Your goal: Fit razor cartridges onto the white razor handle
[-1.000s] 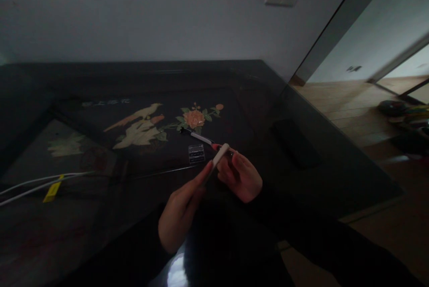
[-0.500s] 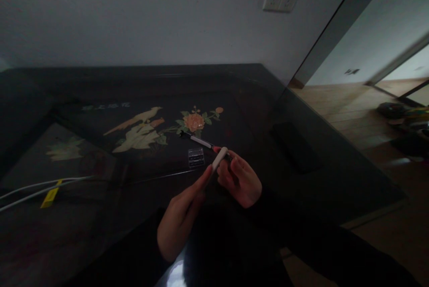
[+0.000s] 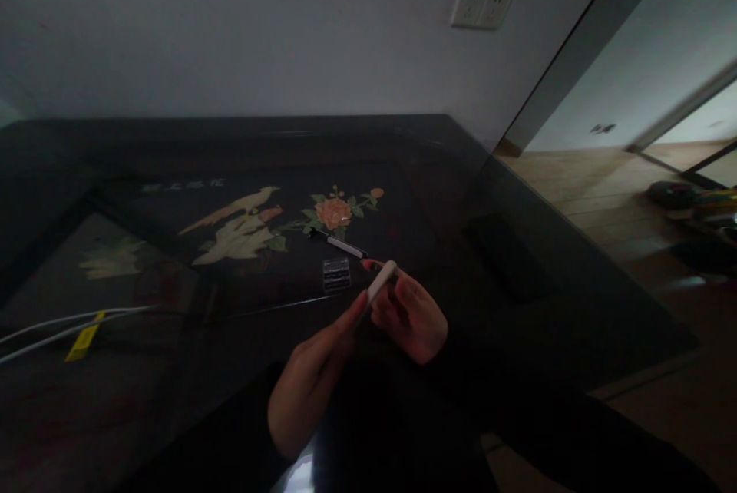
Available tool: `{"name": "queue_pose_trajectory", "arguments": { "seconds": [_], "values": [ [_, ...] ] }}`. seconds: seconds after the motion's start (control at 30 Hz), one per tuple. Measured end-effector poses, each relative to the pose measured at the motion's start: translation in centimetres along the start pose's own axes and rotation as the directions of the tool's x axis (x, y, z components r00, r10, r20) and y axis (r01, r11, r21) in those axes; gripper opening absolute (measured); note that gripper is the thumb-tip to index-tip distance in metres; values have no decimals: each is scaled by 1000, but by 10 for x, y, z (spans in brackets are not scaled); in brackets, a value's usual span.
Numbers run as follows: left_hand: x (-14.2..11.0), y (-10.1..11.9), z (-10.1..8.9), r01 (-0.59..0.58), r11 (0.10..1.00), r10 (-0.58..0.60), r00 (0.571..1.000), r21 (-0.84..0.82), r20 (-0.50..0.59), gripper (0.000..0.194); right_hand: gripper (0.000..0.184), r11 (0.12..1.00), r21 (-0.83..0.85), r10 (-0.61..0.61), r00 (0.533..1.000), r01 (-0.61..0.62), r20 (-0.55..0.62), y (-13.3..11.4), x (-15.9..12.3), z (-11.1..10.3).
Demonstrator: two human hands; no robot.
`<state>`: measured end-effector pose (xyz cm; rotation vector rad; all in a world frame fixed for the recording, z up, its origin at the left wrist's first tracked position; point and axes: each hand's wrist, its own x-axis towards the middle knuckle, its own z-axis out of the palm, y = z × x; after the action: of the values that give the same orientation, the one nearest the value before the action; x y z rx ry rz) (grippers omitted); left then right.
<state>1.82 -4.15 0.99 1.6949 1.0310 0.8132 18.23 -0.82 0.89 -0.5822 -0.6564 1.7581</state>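
Observation:
A slim white object with a rounded end (image 3: 381, 282) is seen nearly edge-on, and its exact kind does not show. My left hand (image 3: 314, 378) holds its lower end, thumb side up. My right hand (image 3: 415, 318) has its bent fingers closed at the far side of the same object, one fingertip showing beyond it; what lies between those fingers is mostly hidden. Just past the hands, a slim tool with a white handle and dark tip (image 3: 344, 247) lies on the dark table. Beside it is a small clear box (image 3: 336, 275) with dark pieces inside.
The glossy dark table (image 3: 426, 170) carries a bird-and-flower picture (image 3: 242, 224). White cables (image 3: 63, 328) with a yellow tag (image 3: 85, 339) run in from the left. A dark flat object (image 3: 507, 256) lies at right. The wall behind has a double socket (image 3: 482, 6).
The white object's rounded end has shifted slightly right, and the right fingers now cover the dark bit beside it. The whole view has dropped slightly; the table items lie where they were.

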Motion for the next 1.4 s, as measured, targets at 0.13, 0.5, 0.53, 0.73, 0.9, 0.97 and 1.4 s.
{"name": "queue_pose_trajectory", "arguments": {
  "seconds": [0.13,0.5,0.53,0.73,0.9,0.97,1.4],
  "values": [
    [2,1,-2,51,999,-51,998,-2,-31,46,42,1000,7,-6,1000,6,23,-2,0,2],
    [3,3,-3,75,997,-77,994,-36,-72,47,44,1000,-27,7,1000,-7,20,-5,-1,2],
    [3,3,-3,72,997,-74,995,-35,-69,47,45,1000,-26,7,1000,-6,18,-4,-1,2],
    [0,2,1,63,998,-63,998,-32,-18,47,45,999,-31,-24,1000,24,0,0,-1,0],
    [-3,2,3,20,998,-18,999,-54,36,47,51,1000,-18,18,999,-19,-42,-1,-1,-1],
    [-4,3,3,15,998,-12,999,-60,45,48,54,999,-14,32,998,-33,-48,-1,0,-2],
    [3,2,-4,31,999,-31,999,-9,-45,46,43,1000,-17,4,1000,-4,15,-5,0,2]
  ]
}}
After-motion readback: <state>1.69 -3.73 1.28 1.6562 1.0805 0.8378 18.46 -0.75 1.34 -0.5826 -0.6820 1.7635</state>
